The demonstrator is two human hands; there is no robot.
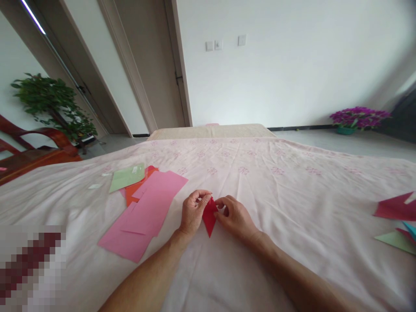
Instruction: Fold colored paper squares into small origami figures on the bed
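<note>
A small piece of folded red paper (209, 219) is held between my two hands, just above or on the pale cloth (286, 260). It narrows to a point toward me. My left hand (194, 213) pinches its upper left edge with thumb and forefinger. On the other side, my right hand (236, 216) grips the right edge between thumb and fingers. The paper's top is partly covered by my fingertips. To the left of my hands lie overlapping pink paper sheets (152, 203), with an orange sheet (131, 190) and a light green sheet (127, 177) beyond them.
At the right edge sit folded dark pink paper (394, 207) and light green paper (396, 241). Small white scraps (94, 186) rest at the left. A wooden chair (61, 147), a leafy plant (48, 97) and purple flowers (359, 118) stand around the cloth-covered surface.
</note>
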